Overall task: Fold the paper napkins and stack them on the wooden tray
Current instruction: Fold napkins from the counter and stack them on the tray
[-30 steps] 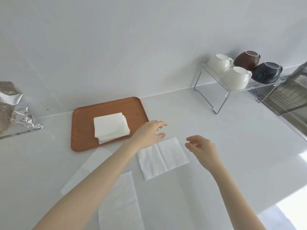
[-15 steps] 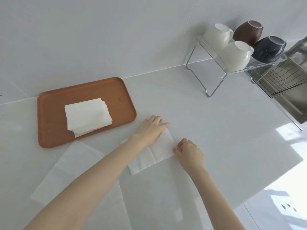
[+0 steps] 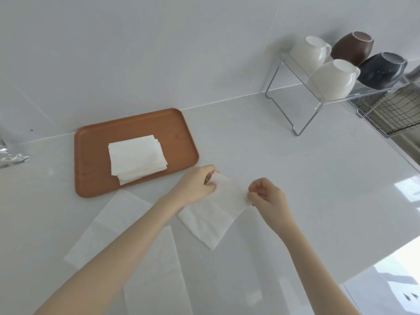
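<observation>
Both hands have lifted the far edge of the napkin (image 3: 212, 214) since half a second ago, when the left hand lay flat on it and the right was only reaching its right side.

A white desk (image 3: 261, 144) fills most of the view, meeting a white tiled wall (image 3: 159, 53) at the back. A wooden tray (image 3: 95, 155) lies on the desk at back left, holding a stack (image 3: 136, 159) of folded white napkins near its middle. At back right, a clear rack (image 3: 295, 92) carries four cups on their sides: two white (image 3: 331, 80), one brown (image 3: 352, 47) and one dark grey (image 3: 381, 72). A wire basket (image 3: 395, 114) sits just right of the rack. Crumpled foil (image 3: 11, 156) shows at the left edge.

Two larger, flat napkin sheets lie near the viewer, one (image 3: 109, 226) just in front of the tray, the other (image 3: 156, 280) beside it and partly under the left forearm.

The napkin being folded sits just in front of the tray's right corner. Its near part rests on the desk; its far edge is raised. The left hand (image 3: 196, 185) pinches the far left corner between fingers and thumb. The right hand (image 3: 267, 196) is curled closed on the far right corner. The hands are apart, with the raised edge stretched between them.
</observation>
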Available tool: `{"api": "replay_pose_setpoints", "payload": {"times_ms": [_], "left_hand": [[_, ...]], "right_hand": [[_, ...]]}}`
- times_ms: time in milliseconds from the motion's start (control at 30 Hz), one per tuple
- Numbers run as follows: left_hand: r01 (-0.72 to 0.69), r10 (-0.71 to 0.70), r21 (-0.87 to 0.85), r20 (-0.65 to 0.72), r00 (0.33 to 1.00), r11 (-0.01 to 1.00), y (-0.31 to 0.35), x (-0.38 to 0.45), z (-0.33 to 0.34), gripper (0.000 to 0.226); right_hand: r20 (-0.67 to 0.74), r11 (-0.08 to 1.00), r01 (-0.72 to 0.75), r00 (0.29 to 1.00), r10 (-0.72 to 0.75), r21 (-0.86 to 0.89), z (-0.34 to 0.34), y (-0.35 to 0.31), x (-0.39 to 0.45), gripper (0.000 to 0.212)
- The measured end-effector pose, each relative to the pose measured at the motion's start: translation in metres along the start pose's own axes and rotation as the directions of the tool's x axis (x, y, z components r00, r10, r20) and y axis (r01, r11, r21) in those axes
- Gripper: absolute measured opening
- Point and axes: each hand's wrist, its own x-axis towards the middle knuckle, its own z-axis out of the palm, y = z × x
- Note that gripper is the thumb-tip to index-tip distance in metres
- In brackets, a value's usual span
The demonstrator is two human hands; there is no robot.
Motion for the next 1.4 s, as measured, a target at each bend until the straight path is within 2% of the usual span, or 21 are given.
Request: {"api": "replay_pose_setpoints", "payload": {"times_ms": [100,233,333,467,600,700,867,967,1067,1167,1233,1300,1400], "left_hand": [[-0.002,0.000,-0.122,-0.016,1.000,0.992,0.009,-0.035,-0.025,0.021],[-0.018,0.012,-0.244,-0.026,1.000,0.970,0.033,-0.074,-0.054,0.004],[-0.044,0.046,-0.288,0.001,0.999,0.957,0.045,-0.092,-0.068,0.020],[-0.049,0.042,-0.280,-0.030,0.999,0.959,0.038,-0.094,-0.077,0.021],[0.024,-0.055,-0.249,-0.122,0.991,0.968,0.005,-0.074,-0.062,0.010],[0.070,-0.104,-0.232,-0.140,0.985,0.970,-0.016,-0.066,-0.045,0.014],[0.101,-0.135,-0.217,-0.148,0.980,0.971,-0.031,-0.062,-0.027,0.015],[0.091,-0.115,-0.137,-0.174,0.978,0.986,-0.031,-0.068,-0.020,0.016],[0.069,-0.078,-0.070,-0.122,0.989,0.995,-0.034,-0.080,-0.014,0.017],[0.081,-0.084,0.070,0.034,0.996,0.994,-0.039,-0.091,-0.007,0.024],[0.094,-0.105,0.117,0.094,0.990,0.989,-0.041,-0.093,-0.005,0.030],[0.111,-0.117,0.100,0.054,0.992,0.989,-0.042,-0.089,-0.007,0.027],[0.098,-0.091,0.062,-0.102,0.991,0.993,-0.043,-0.077,-0.009,0.023]], "right_hand": [[0.153,0.997,0.063,0.986,-0.069,0.043,-0.011,-0.025,-0.012,0.025],[0.342,0.982,0.154,0.922,-0.183,0.112,-0.026,-0.062,-0.027,0.016],[0.405,0.960,0.200,0.875,-0.265,0.195,-0.033,-0.084,-0.031,0.013],[0.393,0.943,0.249,0.862,-0.320,0.222,-0.026,-0.091,-0.014,0.008],[0.344,0.965,0.239,0.901,-0.263,0.112,-0.004,-0.071,0.014,0.010],[0.316,0.973,0.232,0.922,-0.223,0.007,0.014,-0.047,0.024,0.013],[0.302,0.977,0.209,0.934,-0.190,-0.031,0.022,-0.028,0.024,0.010],[0.306,0.974,0.226,0.929,-0.207,-0.028,0.018,-0.028,0.017,0.013],[0.384,0.965,0.243,0.904,-0.189,-0.097,0.016,-0.023,0.004,0.016],[0.518,0.937,0.257,0.849,-0.102,-0.237,0.015,-0.013,-0.007,0.013],[0.544,0.925,0.246,0.837,-0.052,-0.290,0.013,-0.008,-0.009,0.010],[0.498,0.915,0.251,0.865,-0.066,-0.315,0.013,-0.006,-0.004,0.013],[0.366,0.906,0.260,0.922,-0.129,-0.333,0.019,-0.005,0.008,0.014]]}}
